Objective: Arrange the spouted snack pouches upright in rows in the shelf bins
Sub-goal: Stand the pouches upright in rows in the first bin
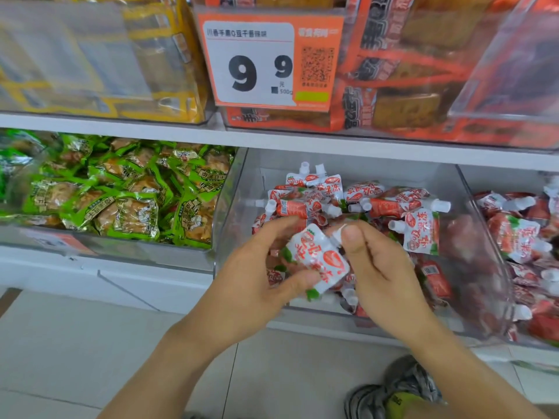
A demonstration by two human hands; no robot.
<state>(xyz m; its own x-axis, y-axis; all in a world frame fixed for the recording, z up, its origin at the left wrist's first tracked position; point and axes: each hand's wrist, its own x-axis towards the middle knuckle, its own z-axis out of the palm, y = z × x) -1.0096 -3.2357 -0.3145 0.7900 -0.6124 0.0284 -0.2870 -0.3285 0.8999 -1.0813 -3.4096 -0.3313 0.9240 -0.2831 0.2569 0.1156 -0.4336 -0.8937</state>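
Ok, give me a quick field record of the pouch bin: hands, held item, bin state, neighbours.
left hand: holds the body of the held pouch
right hand: pinches its spout end
held pouch: white and red, tilted, above the bin front
middle bin: pouches lie jumbled; two stand at the back
left bin: green packets
right bin: more spouted pouches, jumbled

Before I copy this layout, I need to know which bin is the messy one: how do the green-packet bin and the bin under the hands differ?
The green-packet bin is packed full of flat green packets without spouts; the middle bin holds red-and-white spouted pouches lying jumbled, its back part bare. Both hands, left hand and right hand, hold one pouch over the middle bin only. Both bins are clear plastic on one shelf.
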